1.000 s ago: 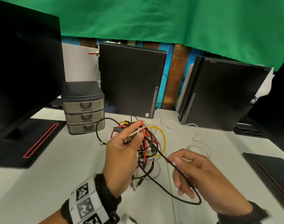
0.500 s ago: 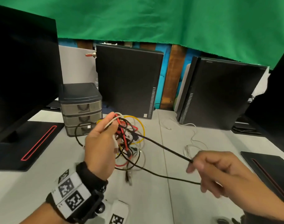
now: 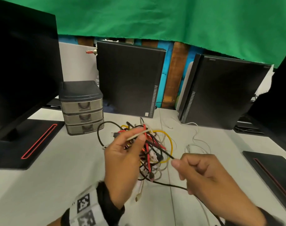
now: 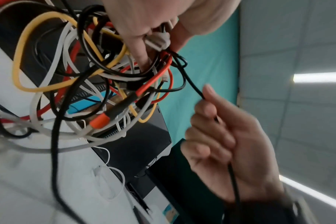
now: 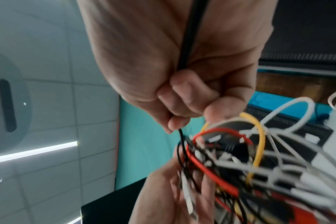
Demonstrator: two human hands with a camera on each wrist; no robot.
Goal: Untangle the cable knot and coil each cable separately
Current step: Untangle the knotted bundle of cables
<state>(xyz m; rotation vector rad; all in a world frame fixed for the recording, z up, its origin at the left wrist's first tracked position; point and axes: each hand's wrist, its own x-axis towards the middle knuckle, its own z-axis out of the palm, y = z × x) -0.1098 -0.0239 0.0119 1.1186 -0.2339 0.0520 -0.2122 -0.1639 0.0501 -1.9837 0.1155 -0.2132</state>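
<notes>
A knot point(image 3: 153, 149) of black, red, yellow and white cables hangs above the white table point(image 3: 57, 176). My left hand point(image 3: 139, 135) grips it from the left at its top, with fingers curled round several strands. Just right of the knot, my right hand point(image 3: 178, 161) pinches one black cable point(image 3: 165, 154) between thumb and forefinger. That cable runs through the palm, and a slack loop point(image 3: 168, 185) hangs below. The left wrist view shows the knot point(image 4: 98, 75) and the pinched black cable point(image 4: 192, 84). The right wrist view shows the cable point(image 5: 190, 30) crossing the right palm.
A small grey drawer unit point(image 3: 83, 108) stands back left of the knot. Two black computer towers point(image 3: 129, 82) point(image 3: 220, 92) stand behind. A monitor base point(image 3: 24, 141) lies at the left and another point(image 3: 272, 170) at the right. A loose white cable point(image 3: 197, 144) lies on the table.
My right hand has come back in from the right to the knot, and the stretched black cable has gone slack. My left hand has shifted right with the knot.
</notes>
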